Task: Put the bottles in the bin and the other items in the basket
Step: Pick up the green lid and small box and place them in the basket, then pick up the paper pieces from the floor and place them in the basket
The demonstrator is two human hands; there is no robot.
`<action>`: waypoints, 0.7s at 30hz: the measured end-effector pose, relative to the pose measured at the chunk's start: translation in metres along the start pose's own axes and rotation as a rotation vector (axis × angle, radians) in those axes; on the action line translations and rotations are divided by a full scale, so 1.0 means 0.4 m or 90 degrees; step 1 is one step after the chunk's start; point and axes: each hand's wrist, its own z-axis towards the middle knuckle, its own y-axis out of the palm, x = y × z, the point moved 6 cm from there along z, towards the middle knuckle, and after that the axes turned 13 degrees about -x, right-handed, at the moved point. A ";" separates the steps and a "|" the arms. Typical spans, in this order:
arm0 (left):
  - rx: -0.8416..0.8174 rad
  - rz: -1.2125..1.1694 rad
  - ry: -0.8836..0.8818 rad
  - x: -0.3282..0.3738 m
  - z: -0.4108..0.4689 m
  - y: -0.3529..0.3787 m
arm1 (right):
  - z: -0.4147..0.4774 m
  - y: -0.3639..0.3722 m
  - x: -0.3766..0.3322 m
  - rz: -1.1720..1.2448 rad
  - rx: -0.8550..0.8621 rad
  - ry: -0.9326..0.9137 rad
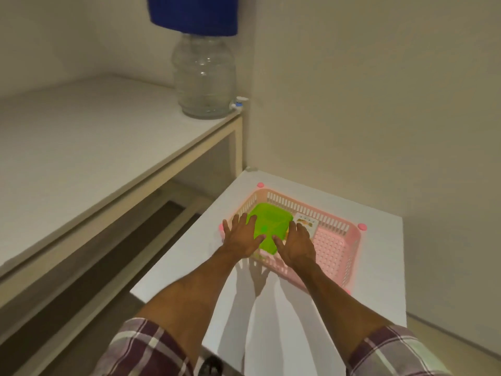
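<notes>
A pink slatted basket [340,249] sits on a low white table [379,280]. Inside its left part lies a bright green plastic container [271,223], upside down or lidded. My left hand [240,237] rests flat on the container's left side, fingers spread. My right hand [296,244] rests flat on its right side, fingers also spread. Neither hand wraps around it. A small white printed card or packet [307,222] lies in the basket just behind my right hand. No bin or bottle for the task shows in this view.
A large clear water jug [204,77] with a blue cover and a small tap stands on the corner of a long white counter [81,147] to the left. A gap separates the counter from the table. A plain wall stands close behind the table.
</notes>
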 end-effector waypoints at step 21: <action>0.129 -0.119 -0.317 -0.411 -0.769 0.124 | -0.460 0.333 -0.485 -0.132 -0.166 -0.327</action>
